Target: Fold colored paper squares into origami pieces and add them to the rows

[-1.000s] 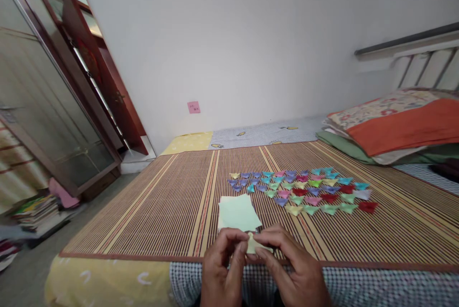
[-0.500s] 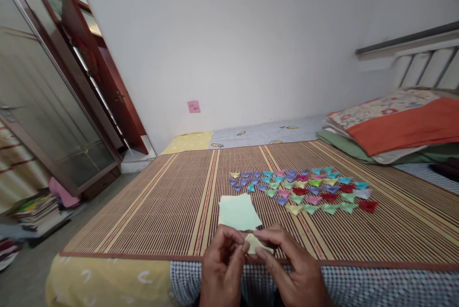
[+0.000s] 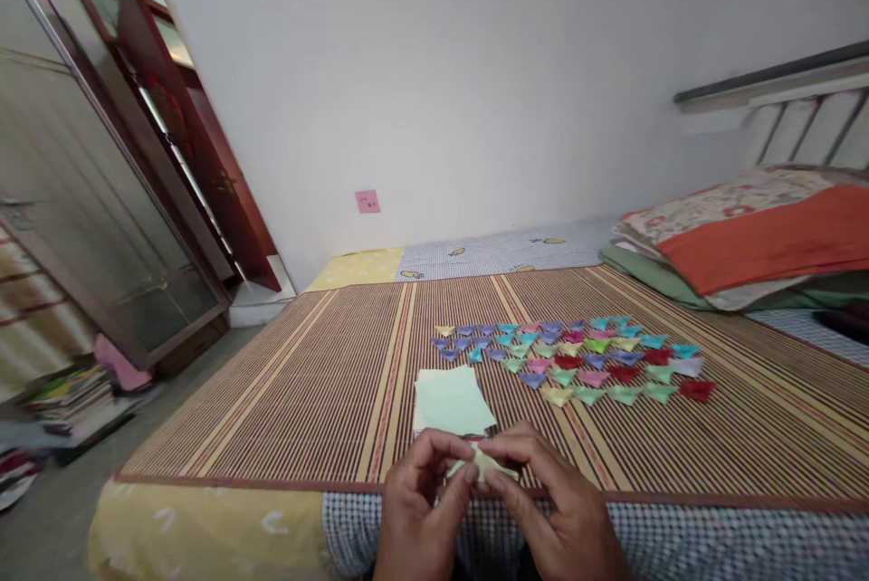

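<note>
Between both hands, close to the mat's front edge, is a small folded piece of pale yellow-green paper (image 3: 484,463). My left hand (image 3: 427,495) pinches its left side between thumb and fingers. On the right side, the thumb and fingers of my right hand (image 3: 553,495) are closed on the same paper. Fingertips cover part of the folds. Just beyond the hands lies a stack of pale green paper sheets (image 3: 453,400). Several rows of small folded paper boats (image 3: 590,359), in many colours, stand to the right of the stack.
A striped woven mat (image 3: 272,400) covers the bed, with a checked and yellow sheet (image 3: 210,527) under it. Folded bedding (image 3: 767,228) is piled at the right. A pink note (image 3: 367,201) sticks to the wall. Doors (image 3: 196,128) stand at the left.
The left fingers have shifted slightly right along the folded paper, and some paper now shows left of their tips. The right hand stays nearly in place. The sheets and boats are unmoved.
</note>
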A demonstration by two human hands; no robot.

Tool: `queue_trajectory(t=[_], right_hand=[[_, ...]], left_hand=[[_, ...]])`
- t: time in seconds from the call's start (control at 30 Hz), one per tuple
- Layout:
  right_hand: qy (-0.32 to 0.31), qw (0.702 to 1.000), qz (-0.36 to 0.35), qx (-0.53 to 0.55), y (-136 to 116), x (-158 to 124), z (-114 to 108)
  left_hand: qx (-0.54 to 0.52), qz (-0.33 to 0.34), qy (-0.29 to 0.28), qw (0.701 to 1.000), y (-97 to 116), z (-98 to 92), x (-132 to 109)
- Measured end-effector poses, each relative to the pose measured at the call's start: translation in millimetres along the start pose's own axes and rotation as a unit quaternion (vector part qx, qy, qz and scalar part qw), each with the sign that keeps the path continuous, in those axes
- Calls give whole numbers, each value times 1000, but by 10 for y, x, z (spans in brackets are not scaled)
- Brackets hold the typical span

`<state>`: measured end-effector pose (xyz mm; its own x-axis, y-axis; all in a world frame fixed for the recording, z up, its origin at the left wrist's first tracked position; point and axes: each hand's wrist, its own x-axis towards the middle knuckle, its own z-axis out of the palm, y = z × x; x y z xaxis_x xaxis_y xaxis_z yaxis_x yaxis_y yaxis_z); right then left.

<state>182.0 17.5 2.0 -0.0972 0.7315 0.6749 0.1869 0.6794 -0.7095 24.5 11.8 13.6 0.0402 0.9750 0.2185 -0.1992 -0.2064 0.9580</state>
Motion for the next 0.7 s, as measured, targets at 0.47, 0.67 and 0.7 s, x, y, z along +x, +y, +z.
queue_trajectory(t=[0.47, 0.67, 0.7], right_hand=[[9, 1000, -9, -24, -2, -22, -11], [18, 999, -26, -27, -13, -3, -7], [19, 999, -31, -25, -10, 0, -4]], left_hand=[[163, 67, 45, 983, -57, -2, -45], [148, 78, 49, 985, -13, 52, -57], [147, 79, 52, 985, -8, 58, -60]])
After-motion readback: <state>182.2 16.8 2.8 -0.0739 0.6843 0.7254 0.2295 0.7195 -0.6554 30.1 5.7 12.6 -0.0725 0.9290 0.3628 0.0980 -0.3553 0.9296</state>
